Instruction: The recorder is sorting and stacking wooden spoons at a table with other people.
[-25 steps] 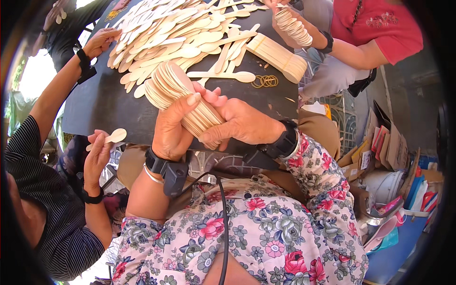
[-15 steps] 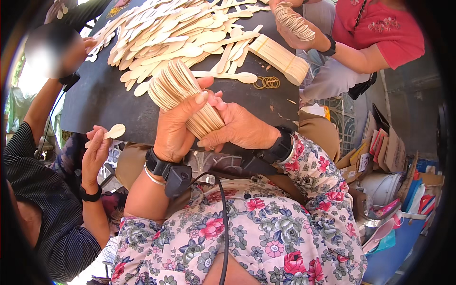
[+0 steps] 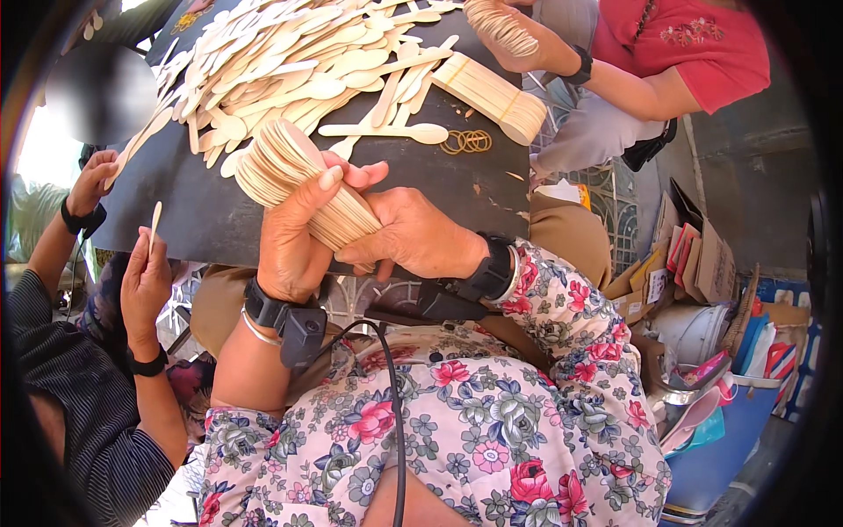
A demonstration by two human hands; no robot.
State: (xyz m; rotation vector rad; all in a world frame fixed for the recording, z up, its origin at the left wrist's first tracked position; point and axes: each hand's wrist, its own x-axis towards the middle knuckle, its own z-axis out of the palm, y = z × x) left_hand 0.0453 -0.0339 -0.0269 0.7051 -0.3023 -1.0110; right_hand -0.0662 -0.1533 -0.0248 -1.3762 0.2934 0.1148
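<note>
A thick stack of wooden spoons rests between my two hands, its rounded bowls pointing up and to the left. My left hand wraps round the middle of the stack with the thumb across the top. Around the handle ends, my right hand is closed, its thumb pressed along the near side. Just beyond lies a big heap of loose wooden spoons on the dark table. Right of the heap sits a bundled stack of spoons with a band round it, and some yellow rubber bands lie beside it.
At the left, a co-worker in a striped top holds a spoon in each hand. Across the table, a person in a red top grips another spoon stack. Cardboard boxes and a blue bin stand at the right.
My hands stay closed round the spoon stack, with the right fingers slightly shifted. The left co-worker's far hand now shows a spoon near the heap; their nearer spoon has turned upright.
</note>
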